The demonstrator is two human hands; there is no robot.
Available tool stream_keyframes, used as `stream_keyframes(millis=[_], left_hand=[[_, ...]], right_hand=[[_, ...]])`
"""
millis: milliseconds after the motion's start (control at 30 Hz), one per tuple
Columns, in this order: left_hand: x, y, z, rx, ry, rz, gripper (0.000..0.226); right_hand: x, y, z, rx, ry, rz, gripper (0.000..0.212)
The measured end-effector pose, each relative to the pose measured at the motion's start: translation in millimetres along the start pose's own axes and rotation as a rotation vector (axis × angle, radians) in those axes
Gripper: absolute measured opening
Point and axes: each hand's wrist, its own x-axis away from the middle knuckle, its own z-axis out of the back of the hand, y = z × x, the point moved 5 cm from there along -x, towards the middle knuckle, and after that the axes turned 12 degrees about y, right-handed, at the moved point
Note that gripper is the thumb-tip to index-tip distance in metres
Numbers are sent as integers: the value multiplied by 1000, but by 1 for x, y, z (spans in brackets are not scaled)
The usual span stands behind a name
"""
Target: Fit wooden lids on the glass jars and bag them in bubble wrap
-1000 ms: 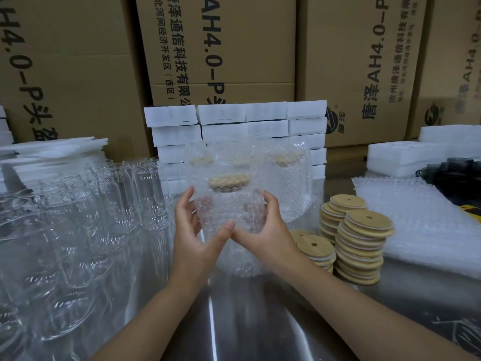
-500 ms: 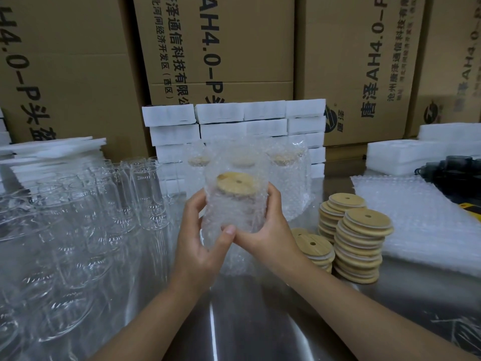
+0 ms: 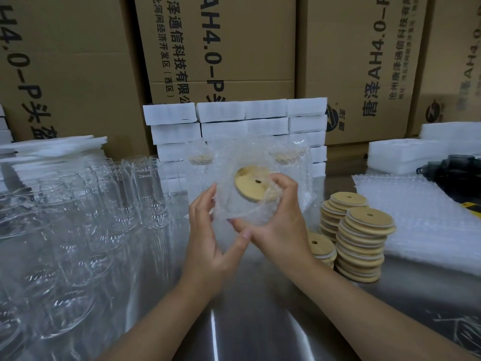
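A glass jar with a round wooden lid (image 3: pixel 253 183) sits inside a bubble wrap bag (image 3: pixel 236 204), tilted so the lid faces me. My left hand (image 3: pixel 208 230) holds the bag's left side with curled fingers. My right hand (image 3: pixel 278 220) grips the jar through the wrap from the right, fingers curled over the lid's edge. Both hands hold it above the steel table (image 3: pixel 247 321). Stacks of wooden lids (image 3: pixel 361 241) stand to the right. Empty glass jars (image 3: pixel 86 217) crowd the left. Two wrapped jars (image 3: pixel 286 157) stand behind.
A pile of bubble wrap bags (image 3: pixel 421 214) lies at the right. White foam blocks (image 3: pixel 234 121) are stacked at the back, foam sheets (image 3: pixel 52 149) at far left, cardboard boxes (image 3: pixel 221 48) behind everything. Dark objects (image 3: pixel 458 170) sit at far right.
The bagged jar has been lifted and tipped toward me, so the lid now faces the camera. My right hand's fingers have moved up over the lid's edge.
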Motion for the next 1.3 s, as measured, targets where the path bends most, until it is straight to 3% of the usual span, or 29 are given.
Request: stream_keyframes(millis=[100,233,300,567,800,1133,1200,1300], left_hand=[[1,-22,-3,-178,-19,176,53],[11,-58,-7,-547,-295,437,45],[17,-64,-10,-611,-388,471,45],[13,-65,-4,-723,-368,551,60],[11,-65,-4,-563,-379,595,93],[9,-59,-7,-529,-387,530,86],[9,-58,-5,-543,-386,527,84],[7,-52,-3,-534,-383,529,77]], right_hand=[[-10,8,9,20,121,-49,84],[-13,20,10,76,151,-87,82],[-11,23,8,94,138,-95,83],[-25,13,-25,12,2,-57,78],[-44,10,-76,133,-121,-2,79],[-33,27,-95,838,-383,255,63],[-30,21,-90,782,-329,175,65],[-27,-10,-78,538,-69,166,65]])
